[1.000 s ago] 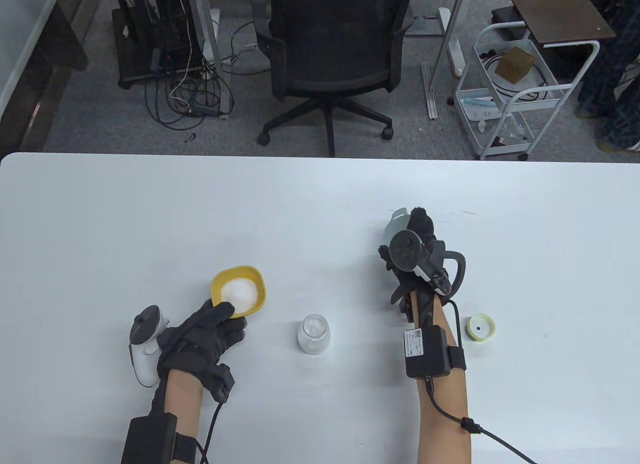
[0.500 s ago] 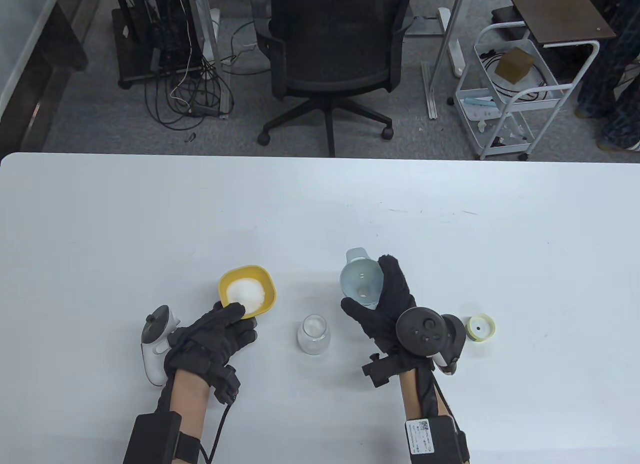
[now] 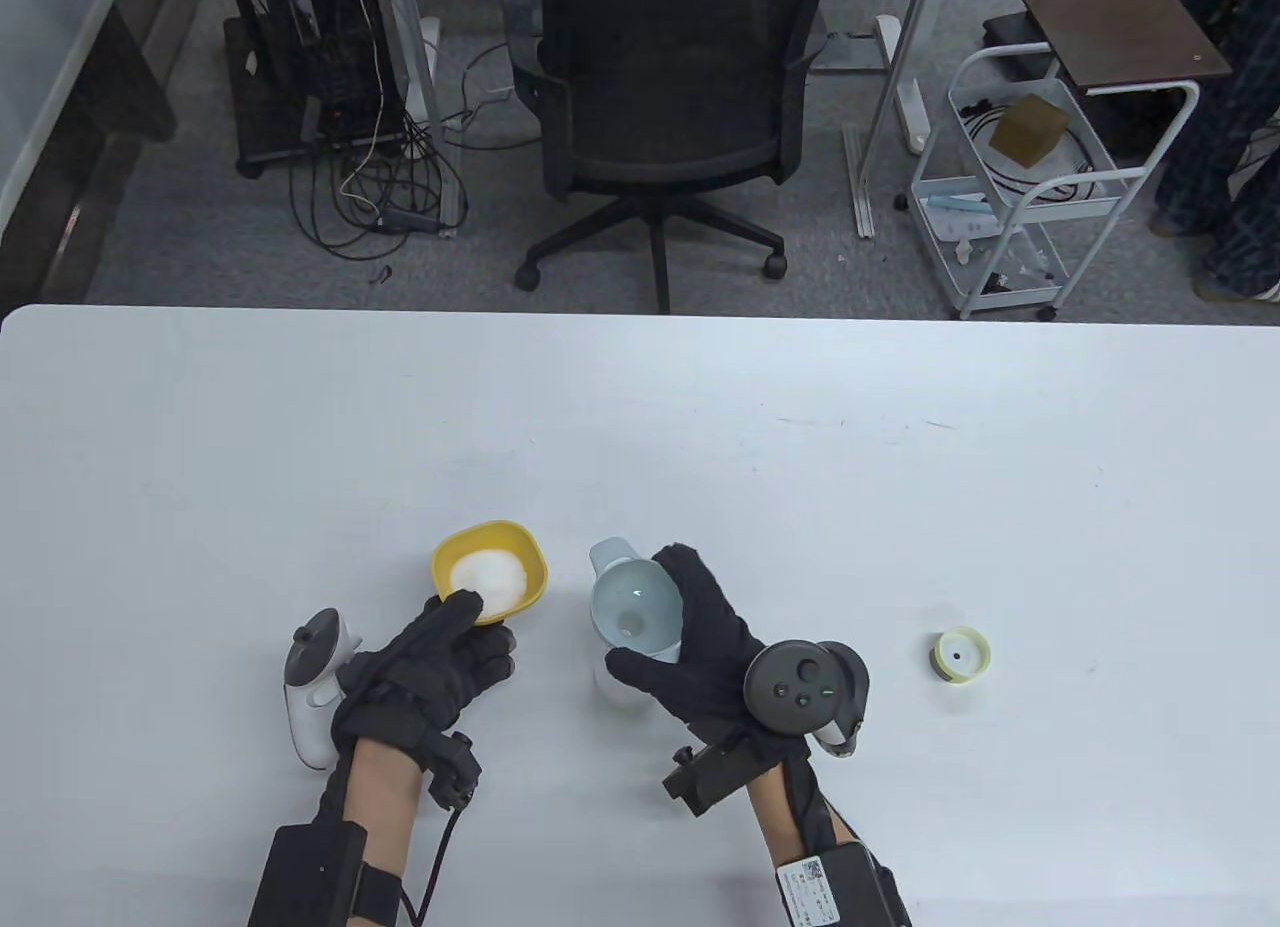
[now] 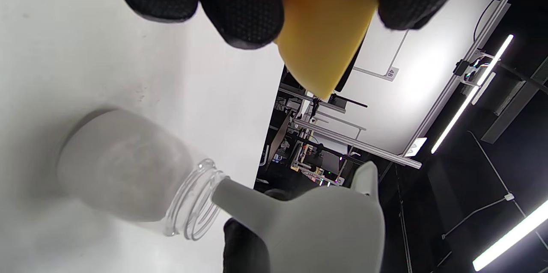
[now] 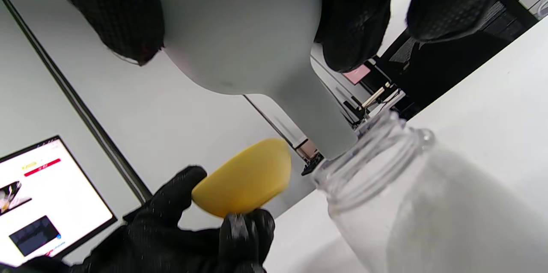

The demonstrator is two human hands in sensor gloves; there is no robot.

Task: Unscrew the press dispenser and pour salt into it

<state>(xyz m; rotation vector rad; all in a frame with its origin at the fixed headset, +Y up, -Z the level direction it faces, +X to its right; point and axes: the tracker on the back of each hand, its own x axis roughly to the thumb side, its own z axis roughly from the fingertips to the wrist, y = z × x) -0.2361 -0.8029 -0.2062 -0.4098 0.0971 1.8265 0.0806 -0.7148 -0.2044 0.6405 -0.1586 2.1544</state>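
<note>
the right hand [image 3: 700, 647] grips a pale grey-blue funnel [image 3: 634, 612] by its cone, thumb on one side and fingers on the other. in the right wrist view the funnel's spout [image 5: 319, 125] reaches just to the threaded mouth of the clear glass jar [image 5: 411, 204], the open body of the press dispenser; in the left wrist view the spout tip [image 4: 227, 196] sits at the rim of the jar mouth, tilted rather than straight in. the jar stands on the white surface [image 3: 640, 417] and is mostly hidden under the funnel and hand in the table view; it holds some white salt at the bottom.

the left hand [image 3: 440, 667] holds a small yellow bowl [image 3: 490, 570] heaped with white salt [image 3: 487, 574], thumb over the near rim and fingers beneath. the bowl is raised off the surface, just left of the funnel and apart from it.

the dispenser's yellow-green screw cap [image 3: 962, 654] lies on the surface well to the right of the right hand, touching nothing.
</note>
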